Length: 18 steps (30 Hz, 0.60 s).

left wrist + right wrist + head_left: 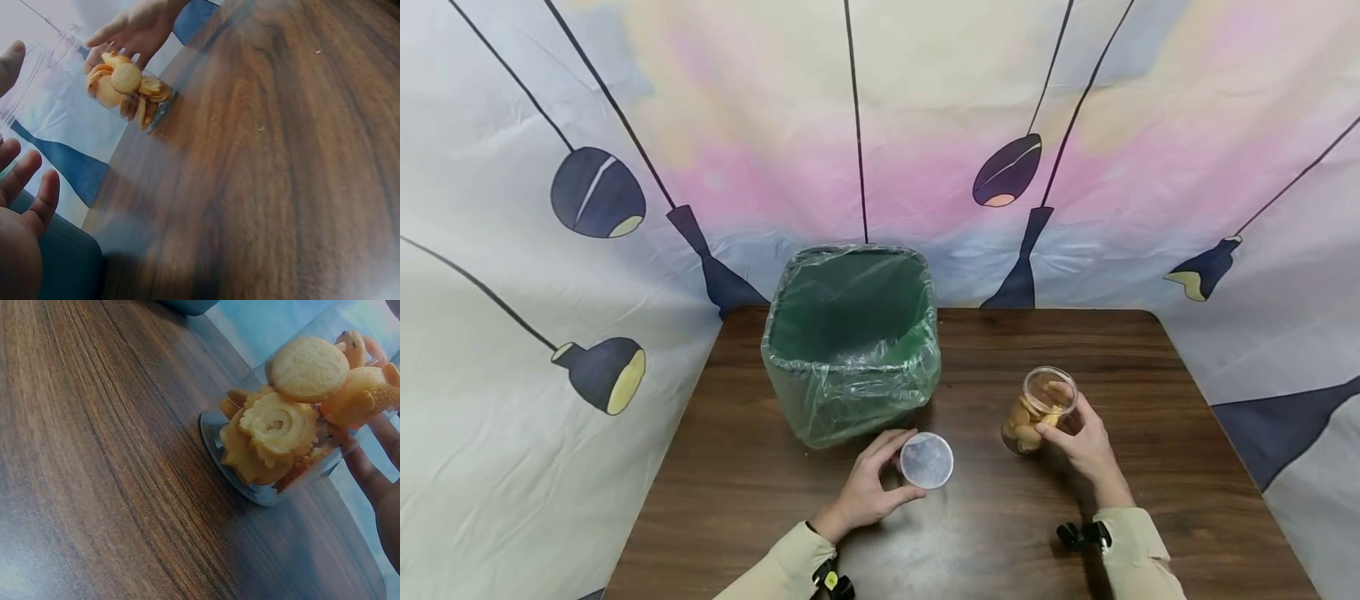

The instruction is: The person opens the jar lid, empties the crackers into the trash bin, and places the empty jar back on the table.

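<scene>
A clear round lid [927,460] is pinched between the thumb and fingers of my left hand [907,467], just above the wooden table [1150,467]. In the left wrist view the lid [37,81] shows as a faint clear disc between my thumb and fingers [34,181]. To the right, my right hand [1062,414] grips an open clear jar [1037,408] of biscuits, its base at the table. The jar [281,431] fills the right wrist view, with my fingers [375,475] behind it. The left wrist view also shows the jar [128,87] and my right hand [137,28].
A green bin [850,342] lined with a clear plastic bag stands open at the back middle of the table, just behind my left hand. A printed cloth backdrop [880,125] surrounds the table. Bare wood lies in front and to the right.
</scene>
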Motion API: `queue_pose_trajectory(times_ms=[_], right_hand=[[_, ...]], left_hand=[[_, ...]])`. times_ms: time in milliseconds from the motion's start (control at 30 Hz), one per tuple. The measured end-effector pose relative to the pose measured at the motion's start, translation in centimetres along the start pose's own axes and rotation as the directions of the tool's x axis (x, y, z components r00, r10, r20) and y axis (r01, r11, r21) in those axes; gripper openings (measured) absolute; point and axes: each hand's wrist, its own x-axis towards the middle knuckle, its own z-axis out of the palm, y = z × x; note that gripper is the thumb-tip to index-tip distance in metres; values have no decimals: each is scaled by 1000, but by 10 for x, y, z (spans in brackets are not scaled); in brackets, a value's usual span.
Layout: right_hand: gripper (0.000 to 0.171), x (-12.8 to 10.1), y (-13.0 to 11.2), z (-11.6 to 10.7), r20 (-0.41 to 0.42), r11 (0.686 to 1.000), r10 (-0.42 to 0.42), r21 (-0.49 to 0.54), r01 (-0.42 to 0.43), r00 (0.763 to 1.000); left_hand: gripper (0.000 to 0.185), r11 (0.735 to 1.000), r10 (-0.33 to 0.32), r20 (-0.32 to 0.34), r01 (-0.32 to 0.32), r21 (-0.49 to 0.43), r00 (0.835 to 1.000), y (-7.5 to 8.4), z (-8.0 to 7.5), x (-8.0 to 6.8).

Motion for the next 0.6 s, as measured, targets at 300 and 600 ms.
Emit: queue_pose_trajectory(times_ms=[300,600], right_hand=[[65,0,-3,0,-6,1000,-1,-14,0,1000],[65,0,-3,1,-2,1000,30,-8,-30,1000]], left_hand=[[77,999,-32,35,31,20,999,-16,-3,-12],[75,998,-51,82,48,36,995,-19,-4,-16]])
